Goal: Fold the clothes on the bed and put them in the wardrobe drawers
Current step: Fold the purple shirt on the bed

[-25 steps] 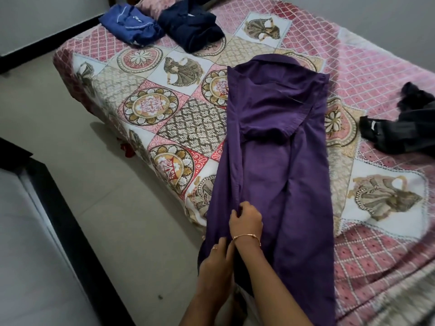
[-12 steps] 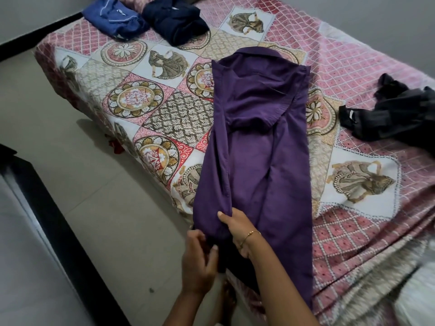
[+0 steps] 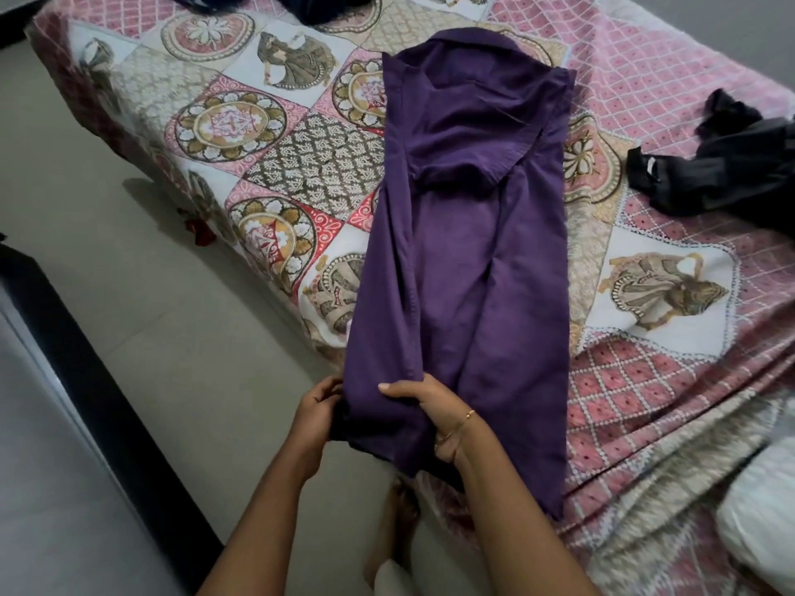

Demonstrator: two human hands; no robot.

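Observation:
A purple garment (image 3: 469, 234) lies lengthwise on the bed (image 3: 671, 380), sleeves folded in, collar at the far end and hem hanging over the near edge. My left hand (image 3: 316, 408) grips the hem's left edge, fingers curled into the cloth. My right hand (image 3: 423, 404) lies on top of the lower cloth with its thumb underneath, holding the folded left strip. A crumpled black garment (image 3: 722, 165) lies at the right. Dark blue folded clothes (image 3: 318, 6) show at the top edge, mostly cut off.
The patterned pink quilt covers the bed and drapes to the grey tiled floor (image 3: 142, 337). A black-edged piece of furniture (image 3: 86, 402) runs along the lower left. A white cloth (image 3: 761, 522) sits at the lower right. My foot (image 3: 395, 522) stands by the bed.
The view has shifted closer and lower. My hands slid down the garment's left edge toward the hem and spread apart, the left now at the outer edge, the right on top.

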